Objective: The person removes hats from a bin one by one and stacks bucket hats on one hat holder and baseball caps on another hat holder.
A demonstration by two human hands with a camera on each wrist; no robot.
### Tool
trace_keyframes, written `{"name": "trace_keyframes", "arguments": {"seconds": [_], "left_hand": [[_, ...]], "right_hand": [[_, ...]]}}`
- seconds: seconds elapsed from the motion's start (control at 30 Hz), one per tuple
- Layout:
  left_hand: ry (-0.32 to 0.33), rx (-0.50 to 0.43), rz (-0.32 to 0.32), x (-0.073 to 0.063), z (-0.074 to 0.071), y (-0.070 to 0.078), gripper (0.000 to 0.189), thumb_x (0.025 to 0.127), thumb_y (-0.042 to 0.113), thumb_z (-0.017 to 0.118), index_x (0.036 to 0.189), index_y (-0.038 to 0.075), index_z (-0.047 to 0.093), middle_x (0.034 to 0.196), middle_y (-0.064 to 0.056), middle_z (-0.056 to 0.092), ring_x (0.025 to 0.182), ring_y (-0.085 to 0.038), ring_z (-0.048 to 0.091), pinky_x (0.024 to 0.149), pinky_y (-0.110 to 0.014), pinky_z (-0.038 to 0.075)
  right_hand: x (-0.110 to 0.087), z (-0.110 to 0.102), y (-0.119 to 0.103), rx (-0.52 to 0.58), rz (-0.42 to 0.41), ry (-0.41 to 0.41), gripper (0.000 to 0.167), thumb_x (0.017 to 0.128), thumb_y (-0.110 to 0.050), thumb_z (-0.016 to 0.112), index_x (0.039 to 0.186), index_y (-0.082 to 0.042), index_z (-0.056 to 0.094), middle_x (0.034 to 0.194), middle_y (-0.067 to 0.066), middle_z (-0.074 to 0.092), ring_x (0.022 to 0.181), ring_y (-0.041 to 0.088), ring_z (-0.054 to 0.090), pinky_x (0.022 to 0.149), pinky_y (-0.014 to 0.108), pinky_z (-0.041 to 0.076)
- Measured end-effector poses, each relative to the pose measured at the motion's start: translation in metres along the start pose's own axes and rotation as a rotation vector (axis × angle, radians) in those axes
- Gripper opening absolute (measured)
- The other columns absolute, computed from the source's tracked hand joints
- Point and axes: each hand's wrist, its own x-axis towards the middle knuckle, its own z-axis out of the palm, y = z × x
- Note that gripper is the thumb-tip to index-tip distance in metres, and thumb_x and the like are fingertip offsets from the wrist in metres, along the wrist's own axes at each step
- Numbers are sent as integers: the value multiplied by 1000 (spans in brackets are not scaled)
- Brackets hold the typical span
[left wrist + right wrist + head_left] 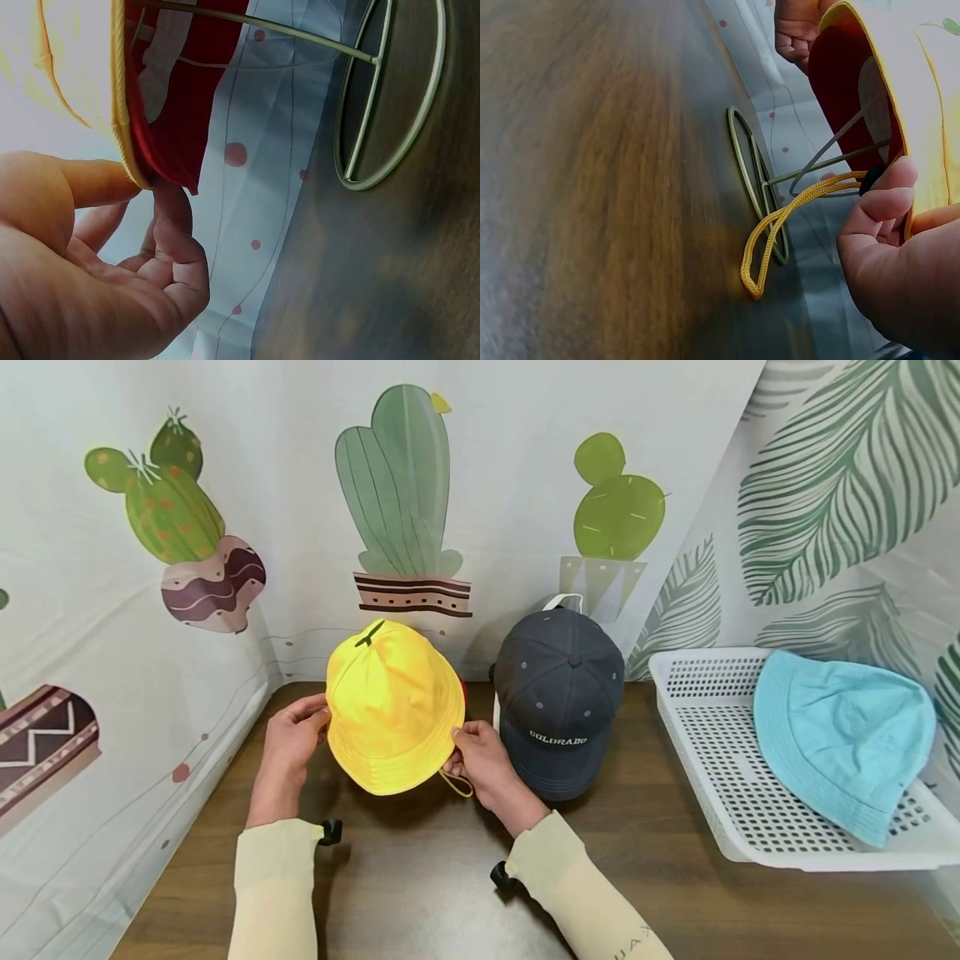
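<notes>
A yellow bucket hat with a dark sprout mark on its crown sits over a metal wire hat stand. Both hands hold its brim. On the left side, my left hand pinches the edge between thumb and fingers. My right hand pinches the opposite side, close to a looped yellow cord that hangs from inside. Beneath the brim, red fabric with a white patch shows in both wrist views; whether it is lining or another hat I cannot tell. The stand's round base rests on the table.
Right of the yellow hat, a navy baseball cap lettered COLORADO stands raised, with a white strap or hook behind. A white perforated basket at the right holds a light-blue bucket hat. Cactus-printed cloth backs the brown wooden table.
</notes>
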Motion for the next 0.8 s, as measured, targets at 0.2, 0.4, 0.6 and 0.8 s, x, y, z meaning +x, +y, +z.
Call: {"name": "trace_keyframes", "arguments": {"seconds": [0.2,0.4,0.6,0.8], "left_hand": [[6,3,-7,0,2,2,37,110,21,58,144,8,63,122,-1,64,100,-8,63,91,-31,55],[5,33,1,-3,2,5,39,110,25,55,144,5,61,127,-7,61,105,-15,61,96,-34,52],[-22,83,11,-4,0,9,44,109,29,53,145,3,60,133,-13,59,117,-24,56,98,-37,47],[-39,131,31,-8,-1,16,45,109,32,54,142,2,60,130,-14,59,120,-28,56,91,-31,43]], "right_hand": [[-2,-1,-1,-42,-26,0,14,111,-11,53,116,-1,44,79,7,59,58,13,59,57,21,49],[-10,-5,-6,-82,-21,-61,22,111,-14,53,122,0,42,81,10,64,59,14,63,57,22,51],[-19,-11,-14,-165,-23,-112,23,111,-14,51,126,2,44,94,25,67,62,16,67,60,23,54],[-31,-17,-22,-255,-16,-176,28,112,-17,49,130,3,46,98,23,71,68,19,71,64,27,57]]}}
